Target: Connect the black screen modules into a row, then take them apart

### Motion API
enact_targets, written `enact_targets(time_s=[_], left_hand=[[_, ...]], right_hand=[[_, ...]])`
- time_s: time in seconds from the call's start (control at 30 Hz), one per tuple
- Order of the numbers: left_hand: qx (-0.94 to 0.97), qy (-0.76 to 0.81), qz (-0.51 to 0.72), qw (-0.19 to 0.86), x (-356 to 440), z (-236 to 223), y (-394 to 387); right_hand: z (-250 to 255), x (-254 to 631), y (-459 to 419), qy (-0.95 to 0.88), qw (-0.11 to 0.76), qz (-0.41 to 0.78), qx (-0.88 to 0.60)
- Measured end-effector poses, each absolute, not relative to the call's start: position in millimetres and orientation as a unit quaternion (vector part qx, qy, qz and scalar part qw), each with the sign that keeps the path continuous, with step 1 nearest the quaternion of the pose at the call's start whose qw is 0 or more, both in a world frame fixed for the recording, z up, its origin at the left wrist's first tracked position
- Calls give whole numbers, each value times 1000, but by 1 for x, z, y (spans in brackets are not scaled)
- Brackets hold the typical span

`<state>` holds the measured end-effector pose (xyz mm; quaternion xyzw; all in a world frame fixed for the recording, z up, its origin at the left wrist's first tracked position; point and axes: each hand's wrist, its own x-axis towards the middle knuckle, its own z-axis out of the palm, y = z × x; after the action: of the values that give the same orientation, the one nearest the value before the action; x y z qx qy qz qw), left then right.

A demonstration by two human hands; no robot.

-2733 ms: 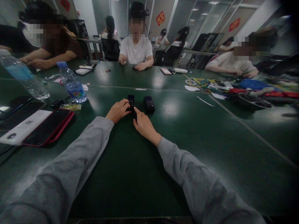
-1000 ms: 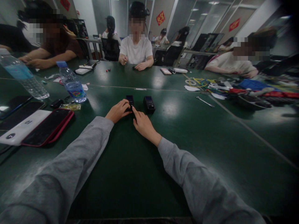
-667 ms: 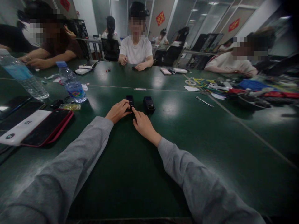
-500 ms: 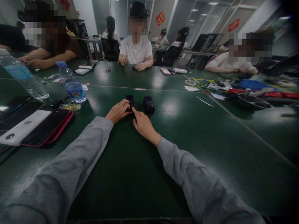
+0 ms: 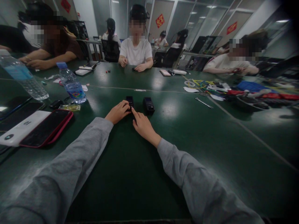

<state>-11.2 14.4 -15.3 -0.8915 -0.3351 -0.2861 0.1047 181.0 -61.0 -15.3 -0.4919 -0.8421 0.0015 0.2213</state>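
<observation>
Your left hand is gripping a black device at frame centre, fingers bent; your half-open, empty right hand is touching its lower end.

Left hand: fingers bent against the near left part of a black device; whether they grip it cannot be told.
Right hand: index finger stretched to the near end of that device, the rest loosely bent.
Second black device: just to the right of the first, touching neither hand.
Desk: dark green, under both grey sleeves.
Left side: blue-capped bottle, larger bottle, red-cased phone.
Right side: metal wrench, near tangled cables.
Far edge: person in white, seated, both forearms on the desk.
</observation>
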Motion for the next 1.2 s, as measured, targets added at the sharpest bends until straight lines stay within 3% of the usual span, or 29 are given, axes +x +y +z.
enact_targets(time_s=[0.43, 0.73, 1.0, 1.2], left_hand=[[-884, -339, -298, 121, -8, -14, 13], [-874, -348, -328, 86, -12, -13, 13], [-881, -348, -284, 149, -10, -7, 5], [-874, -369, -291, 123, -11, -7, 6]], right_hand=[[-17, 181, -59, -843, 220, -5, -491], [-17, 182, -62, -834, 265, 20, -483], [0, 193, -63, -796, 296, -71, -523], [-7, 245, -30, -735, 305, -111, -595]])
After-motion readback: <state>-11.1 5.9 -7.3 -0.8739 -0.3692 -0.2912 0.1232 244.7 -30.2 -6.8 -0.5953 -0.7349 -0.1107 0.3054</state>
